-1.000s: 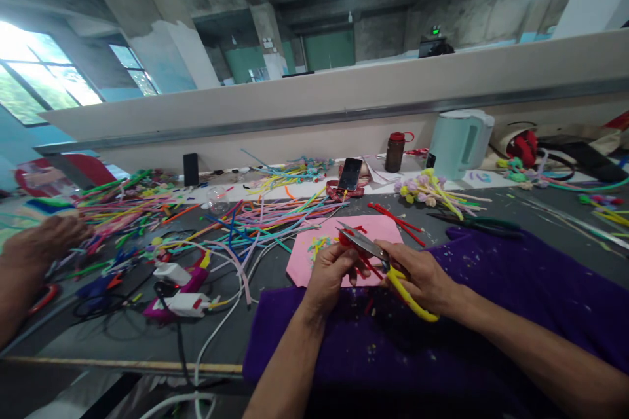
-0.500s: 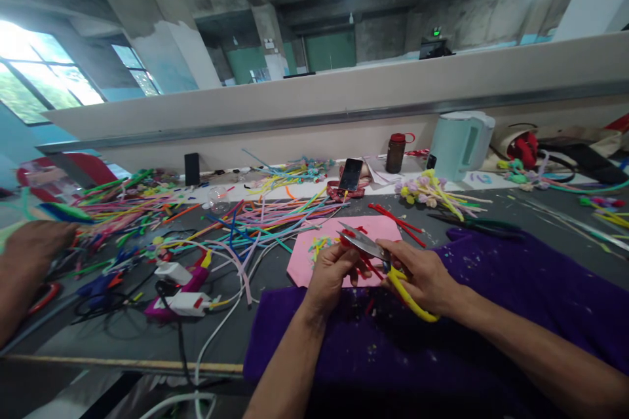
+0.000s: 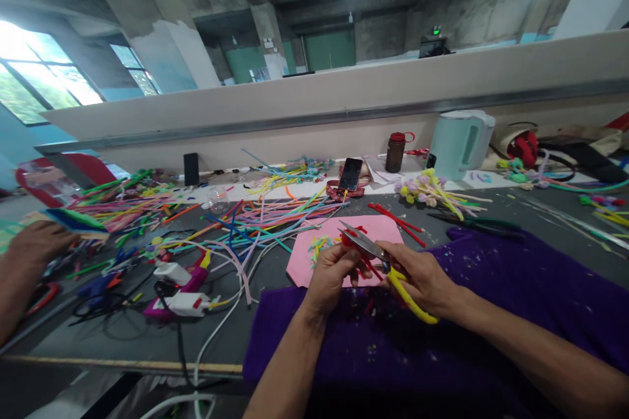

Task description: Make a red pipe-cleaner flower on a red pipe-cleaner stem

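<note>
**While the scissors bite, trimming looks under way**

As the left hand [image 3: 330,272] pinches a small red piece [image 3: 350,240] over the pink sheet [image 3: 314,255], the right hand [image 3: 422,278] grips yellow-handled scissors [image 3: 381,258], blades at it. Clippings dot the purple cloth [image 3: 491,301]; no finished piece shows.

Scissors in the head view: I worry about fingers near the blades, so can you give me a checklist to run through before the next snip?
1. Right hand has a grip on the yellow-handled scissors: ok.
2. Left hand holds the red piece at the blades: ok.
3. Left fingertips clear of the blades: cannot tell, they sit very close.
4. Blades open around the red piece: ok, slightly parted.
5. Pink sheet and purple cloth lie under the work to catch the bits: ok.
6. Co-worker's hand stays far left: ok.
</note>
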`<act>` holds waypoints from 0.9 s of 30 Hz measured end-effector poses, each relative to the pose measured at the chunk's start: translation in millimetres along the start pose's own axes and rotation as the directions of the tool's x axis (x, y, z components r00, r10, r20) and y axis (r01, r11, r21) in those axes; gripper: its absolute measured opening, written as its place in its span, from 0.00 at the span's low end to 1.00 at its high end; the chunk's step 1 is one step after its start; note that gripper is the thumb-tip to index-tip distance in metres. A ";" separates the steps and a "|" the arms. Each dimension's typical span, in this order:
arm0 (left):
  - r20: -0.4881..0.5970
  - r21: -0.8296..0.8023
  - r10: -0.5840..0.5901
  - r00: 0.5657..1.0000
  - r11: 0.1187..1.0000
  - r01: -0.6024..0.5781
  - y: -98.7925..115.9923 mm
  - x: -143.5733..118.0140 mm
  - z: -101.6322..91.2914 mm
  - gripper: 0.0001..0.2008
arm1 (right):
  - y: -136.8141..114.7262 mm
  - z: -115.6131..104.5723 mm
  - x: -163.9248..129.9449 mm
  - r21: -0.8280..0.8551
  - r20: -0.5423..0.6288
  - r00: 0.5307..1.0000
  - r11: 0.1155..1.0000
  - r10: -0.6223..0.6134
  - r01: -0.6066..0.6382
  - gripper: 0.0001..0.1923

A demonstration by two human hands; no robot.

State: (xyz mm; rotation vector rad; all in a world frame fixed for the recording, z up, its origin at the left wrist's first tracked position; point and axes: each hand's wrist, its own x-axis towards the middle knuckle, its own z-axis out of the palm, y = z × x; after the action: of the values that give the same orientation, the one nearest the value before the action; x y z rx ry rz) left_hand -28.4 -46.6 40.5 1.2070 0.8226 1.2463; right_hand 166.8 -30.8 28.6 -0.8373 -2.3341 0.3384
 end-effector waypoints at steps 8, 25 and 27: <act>0.009 -0.005 0.019 1.000 1.000 -0.019 -0.7 -0.3 -0.6 0.10 | -0.2 -1.1 0.1 0.014 -0.002 1.000 1.000 -0.010 0.010 0.27; -0.014 0.025 -0.014 1.000 1.000 0.014 0.3 -1.1 -0.2 0.12 | 2.1 0.3 1.3 0.031 0.008 0.997 0.997 -0.074 0.074 0.27; -0.017 0.023 -0.010 1.000 1.000 0.011 0.0 -1.0 -0.1 0.12 | 3.4 1.4 1.3 0.043 0.016 0.997 0.996 -0.076 0.076 0.27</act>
State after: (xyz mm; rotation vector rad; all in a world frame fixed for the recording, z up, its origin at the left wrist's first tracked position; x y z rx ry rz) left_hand -28.6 -47.6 40.4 1.2106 0.8561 1.2429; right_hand 166.7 -27.4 26.7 -0.7263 -2.3593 0.3621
